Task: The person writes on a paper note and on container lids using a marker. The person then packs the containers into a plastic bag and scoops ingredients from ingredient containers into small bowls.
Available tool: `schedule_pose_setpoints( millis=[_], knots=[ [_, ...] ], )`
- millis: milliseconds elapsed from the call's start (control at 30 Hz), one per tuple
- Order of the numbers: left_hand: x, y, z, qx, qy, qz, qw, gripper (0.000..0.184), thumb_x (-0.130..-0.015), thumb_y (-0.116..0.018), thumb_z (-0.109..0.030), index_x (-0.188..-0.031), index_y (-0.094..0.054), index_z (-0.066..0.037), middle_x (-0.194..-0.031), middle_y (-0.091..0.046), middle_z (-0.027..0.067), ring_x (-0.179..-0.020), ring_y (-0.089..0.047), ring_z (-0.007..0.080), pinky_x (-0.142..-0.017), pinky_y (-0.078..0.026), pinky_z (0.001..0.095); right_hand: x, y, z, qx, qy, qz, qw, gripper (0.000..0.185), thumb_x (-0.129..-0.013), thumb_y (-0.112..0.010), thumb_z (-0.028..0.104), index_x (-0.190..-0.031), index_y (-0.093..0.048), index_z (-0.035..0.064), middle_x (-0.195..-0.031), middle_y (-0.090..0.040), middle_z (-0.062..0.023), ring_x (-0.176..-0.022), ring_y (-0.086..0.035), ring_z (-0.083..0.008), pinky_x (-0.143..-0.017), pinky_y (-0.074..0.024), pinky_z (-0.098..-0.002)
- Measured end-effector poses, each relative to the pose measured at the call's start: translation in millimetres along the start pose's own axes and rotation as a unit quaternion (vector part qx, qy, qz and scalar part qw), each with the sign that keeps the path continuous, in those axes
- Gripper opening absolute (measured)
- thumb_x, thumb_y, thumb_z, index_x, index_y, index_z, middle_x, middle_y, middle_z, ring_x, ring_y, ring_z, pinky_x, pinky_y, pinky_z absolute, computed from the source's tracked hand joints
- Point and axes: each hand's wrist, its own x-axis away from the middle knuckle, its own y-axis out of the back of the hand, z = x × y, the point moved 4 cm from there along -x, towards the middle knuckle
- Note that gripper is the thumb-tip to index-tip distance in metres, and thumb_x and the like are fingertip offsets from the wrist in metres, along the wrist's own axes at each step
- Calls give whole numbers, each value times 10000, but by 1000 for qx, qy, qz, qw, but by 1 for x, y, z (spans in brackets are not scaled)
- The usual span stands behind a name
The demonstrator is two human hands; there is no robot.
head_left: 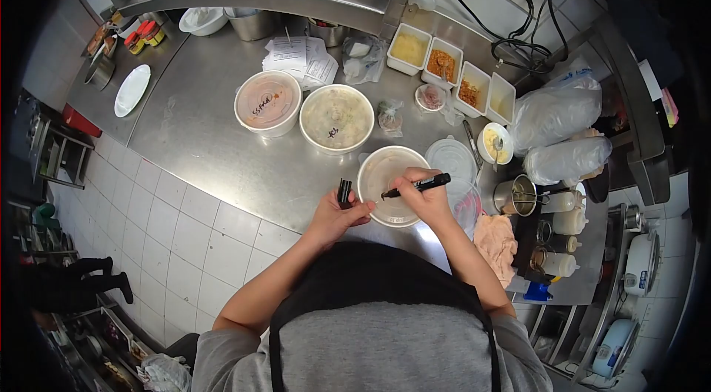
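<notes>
Toward upper centre, the pink tub (261, 119) and the pale tub (335, 114) already bear black lettering. The third tub (376, 168), just below centre, shows no clear writing; the fingers of the right hand (424, 203) grasp a marker (429, 183), the left hand's (338, 219) its cap (344, 193)

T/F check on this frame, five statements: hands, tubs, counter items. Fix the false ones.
1. The right hand holds a black marker. True.
2. The left hand is empty. False: it holds the marker cap.
3. The two tubs beyond the nearest tub, one with orange contents and one paler, both have handwriting on their lids. True.
4. The white plate sits beside the peach cloth. False: the plate is at the far left of the counter, the cloth at the right.
5. The nearest tub has no lid. False: a lid covers it.
</notes>
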Motion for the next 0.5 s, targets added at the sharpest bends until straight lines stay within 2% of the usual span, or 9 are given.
schedule_pose_setpoints(
  millis=[100, 200, 300, 400, 500],
  knots=[
    [-1, 0, 0, -5, 1, 2, 1000, 275, -792, -711, -89, -785, -441, -145, -775, -548, -42, -709, -602, 74, -677, -559, 244, -1, 2, 3, -29, -24, -1, 999, 172, -812, -557, 44, -664, -619, -19, -589, -553, -49, -563, -476, -104, -534, -360, -267],
    [-1, 0, -1, -12, 2, -1, 1000, 271, -792, -711, -93, -785, -445, -145, -779, -553, -43, -714, -603, 73, -680, -560, 244, -2, 3, 1, -45, -10, -19, 999, 166, -796, -596, 57, -646, -600, -13, -554, -538, -49, -526, -475, -104, -502, -367, -277],
    [-2, 1, 0, -7, -3, 2, 1000, 267, -793, -711, -96, -784, -449, -146, -784, -558, -43, -722, -604, 74, -682, -558, 244, -3, 5, 0, -11, -2, -9, 1000, 175, -798, -587, 56, -637, -593, -10, -552, -533, -50, -520, -474, -108, -502, -368, -279],
    [-2, 1, 1, -12, -1, 0, 1000, 263, -794, -711, -98, -781, -453, -148, -789, -562, -45, -725, -602, 73, -685, -557, 245, -2, 7, 2, -43, -35, -26, 998, 173, -795, -580, 51, -632, -589, -7, -550, -526, -54, -514, -463, -110, -498, -359, -280],
    [-2, 1, 2, -12, 0, -2, 1000, 262, -794, -711, -98, -778, -455, -149, -792, -564, -45, -721, -599, 72, -688, -555, 246, -3, 8, 0, -13, -13, -11, 1000, 173, -792, -576, 45, -627, -584, -5, -539, -504, -52, -509, -450, -106, -491, -349, -279]
  ],
)
